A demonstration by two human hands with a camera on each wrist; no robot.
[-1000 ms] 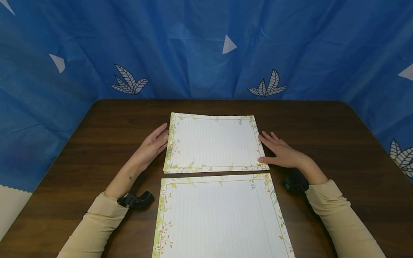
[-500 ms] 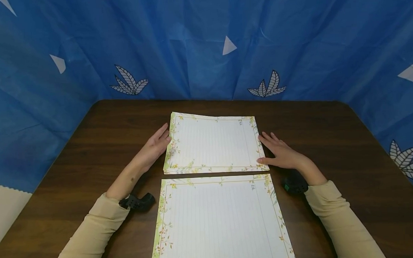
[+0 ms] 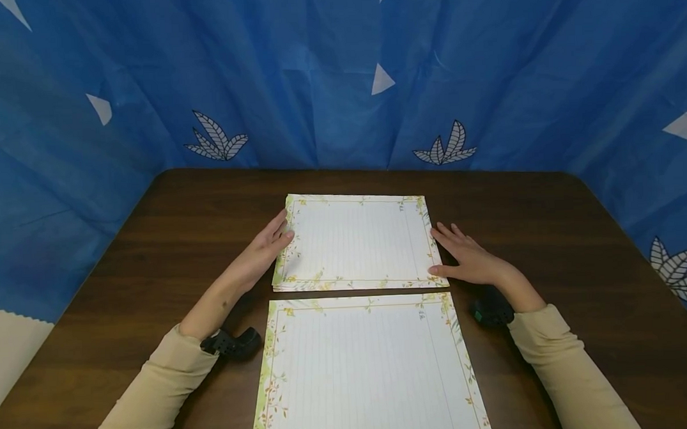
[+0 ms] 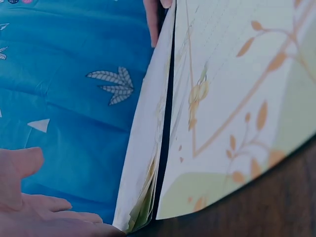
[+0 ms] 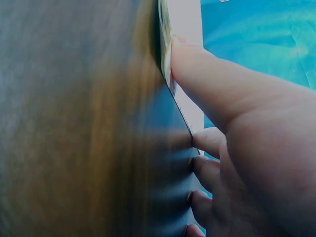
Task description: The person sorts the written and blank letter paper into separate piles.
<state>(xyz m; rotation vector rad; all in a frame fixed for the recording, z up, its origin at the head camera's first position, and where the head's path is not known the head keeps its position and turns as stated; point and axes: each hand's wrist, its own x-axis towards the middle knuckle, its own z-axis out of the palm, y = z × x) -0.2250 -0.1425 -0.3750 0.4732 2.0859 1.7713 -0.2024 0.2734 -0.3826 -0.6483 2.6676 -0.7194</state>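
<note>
A stack of lined paper [image 3: 356,239] with a leafy printed border lies on the far part of the table. At its left edge is my left hand [image 3: 256,257], fingers extended, the thumb reaching over the border. The left wrist view shows several layered sheet edges [image 4: 143,202] beside those fingertips, the thumb raised apart from the paper. My right hand [image 3: 469,257] lies at the stack's right edge, thumb and fingers spread. In the right wrist view its thumb [image 5: 197,64] touches the edge of the stack, while the fingertips meet the table. Neither hand grips the paper.
Nearer the camera lies a larger-looking lined sheet or stack [image 3: 364,373] with the same border, a narrow gap from the far stack. Both rest on a dark wooden table [image 3: 551,231]. Behind hangs a blue curtain [image 3: 256,65]. Black wrist devices [image 3: 236,344] are on both wrists.
My left hand has shifted slightly right, its thumb now over the stack's border. The top sheet's far edge, bowed near the left corner before, now looks straighter. My right hand stays nearly still.
</note>
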